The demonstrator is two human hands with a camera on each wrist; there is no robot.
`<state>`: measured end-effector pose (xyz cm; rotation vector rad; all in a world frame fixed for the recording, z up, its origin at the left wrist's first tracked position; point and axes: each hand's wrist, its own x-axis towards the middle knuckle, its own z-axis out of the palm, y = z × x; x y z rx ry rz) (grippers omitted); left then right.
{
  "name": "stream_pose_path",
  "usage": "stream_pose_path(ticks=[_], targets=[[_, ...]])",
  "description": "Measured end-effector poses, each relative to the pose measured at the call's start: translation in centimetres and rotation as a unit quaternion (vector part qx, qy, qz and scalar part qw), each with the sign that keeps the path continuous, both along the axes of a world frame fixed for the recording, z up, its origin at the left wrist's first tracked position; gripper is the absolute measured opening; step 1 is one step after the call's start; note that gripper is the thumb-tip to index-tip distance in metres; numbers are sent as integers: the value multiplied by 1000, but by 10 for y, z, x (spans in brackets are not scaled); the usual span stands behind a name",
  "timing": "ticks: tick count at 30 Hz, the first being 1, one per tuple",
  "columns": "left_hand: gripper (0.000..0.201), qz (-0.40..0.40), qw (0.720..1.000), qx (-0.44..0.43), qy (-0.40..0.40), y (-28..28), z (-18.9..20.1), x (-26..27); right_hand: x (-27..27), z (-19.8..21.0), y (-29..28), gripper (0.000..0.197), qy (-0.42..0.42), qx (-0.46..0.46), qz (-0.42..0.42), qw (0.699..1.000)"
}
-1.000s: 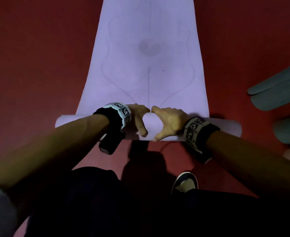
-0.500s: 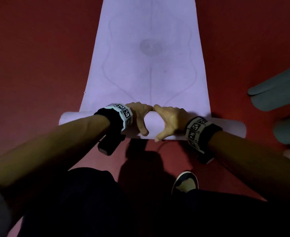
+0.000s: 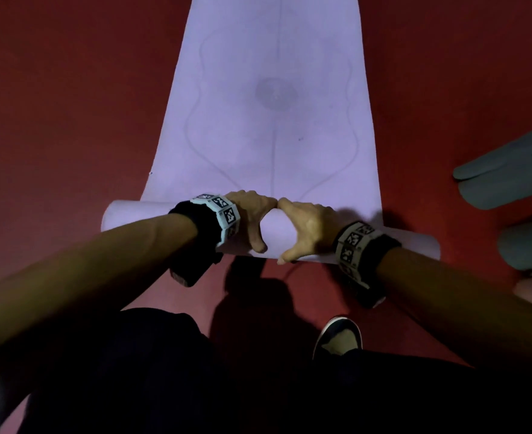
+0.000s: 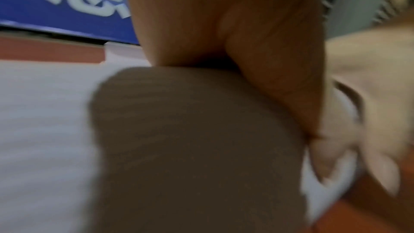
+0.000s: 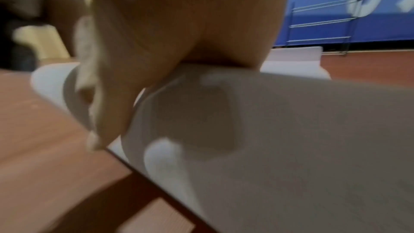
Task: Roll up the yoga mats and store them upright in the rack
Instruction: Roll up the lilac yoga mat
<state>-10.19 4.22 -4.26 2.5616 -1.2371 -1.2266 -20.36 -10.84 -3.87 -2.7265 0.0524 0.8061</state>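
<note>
A lilac yoga mat (image 3: 274, 120) lies lengthwise on the red floor (image 3: 70, 104), its near end wound into a roll (image 3: 274, 230) that runs crosswise just in front of the person. The unrolled part stretches away beyond the roll, printed with faint curved guide lines and a round mark on its midline.

Both hands sit on the middle of the roll, side by side. The left hand (image 3: 252, 217) curls over the top of the roll with its thumb down the near face; the right hand (image 3: 305, 227) mirrors it, thumb reaching down the near face too. The forefingers meet at the far side of the roll, so the two hands frame a small patch of bare mat between them. In each case the fingers (image 3: 260, 242) are wrapped onto the roll rather than spread flat (both wrist views are blurred, yet each shows the palm pressed against the curved mat surface).

The left wrist view shows the left hand (image 4: 235, 42) over the roll (image 4: 190, 148); the right wrist view shows the right hand (image 5: 179, 24) over the roll (image 5: 291, 130), with a wire rack (image 5: 325, 29) standing beyond the mat against a blue wall panel (image 5: 380, 15).

To the right of the roll lie two grey-green rolled mats (image 3: 509, 177). Nearer than the roll, a dark shoe (image 3: 339, 336) rests on the floor.
</note>
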Motion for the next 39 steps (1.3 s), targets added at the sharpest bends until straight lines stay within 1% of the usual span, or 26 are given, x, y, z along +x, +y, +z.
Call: stream_pose_path(ticks=[1,2,3,4,6,8,9,11,12,14,16,17,19,21,24,26,28,31,33,34,35,36,37,39], targets=[[72,5,999,16,37,0,0,2,-4,-2,3,88,-8,-5,12,1000],[73,3,998,20,51,-1,-2,2,-4,-3,5,87,-8,-13,14,1000],[76,-1,999,16,45,0,-3,1,-3,-4,5,84,-5,-23,12,1000],[79,-1,999,4,34,1,-4,-2,0,-4,4,81,1,-33,8,999],[84,-11,1000,-22,-15,4,-9,-7,5,-3,-1,78,20,-37,-9,999],[87,-53,995,-31,-76,5,-10,-13,8,-3,-7,77,39,-17,-28,999],[87,-66,993,-32,-96,5,-8,-15,9,-3,-9,77,47,-5,-32,998],[83,-60,991,-23,-118,5,-4,-17,10,-1,-11,76,52,8,-34,998],[80,-48,992,-18,-117,3,-3,-15,10,0,-11,76,51,12,-33,998],[80,-16,997,-7,-69,-2,-2,-7,6,1,-10,82,25,7,-17,1000],[89,5,1000,-1,-9,-5,1,-2,1,0,-5,87,-12,-13,19,1000],[92,12,1000,-6,6,-6,1,-2,-1,-1,-3,86,-21,-25,28,999],[91,17,1000,-16,2,-5,0,-4,1,0,-2,79,-24,-53,31,998],[85,1,999,-24,-37,-2,-2,-10,7,3,-6,78,-8,-63,21,998],[82,-64,992,-37,-98,1,-2,-17,11,3,-11,80,33,-34,-13,999],[82,-66,991,-26,-112,1,-2,-17,10,3,-11,77,44,-17,-22,999],[82,-52,993,-7,-104,-2,0,-14,7,4,-11,79,43,1,-28,999],[84,-9,1000,4,-23,-4,1,-4,2,3,-6,91,7,-5,12,1000],[86,-2,1000,11,15,-2,0,-3,-2,1,-1,89,-5,-18,29,999],[84,-3,1000,7,21,-1,-3,-4,-1,1,-1,86,-4,-22,26,999],[83,0,1000,-2,20,1,-4,-7,0,0,-2,84,2,-21,16,1000],[84,-4,1000,-14,3,2,-6,-10,1,1,-5,84,11,-17,4,1000],[88,-18,999,-28,-22,4,-7,-13,2,0,-7,86,20,-7,-11,1000],[96,-71,994,-44,-76,5,-8,-17,3,-2,-11,90,34,12,-36,999]])
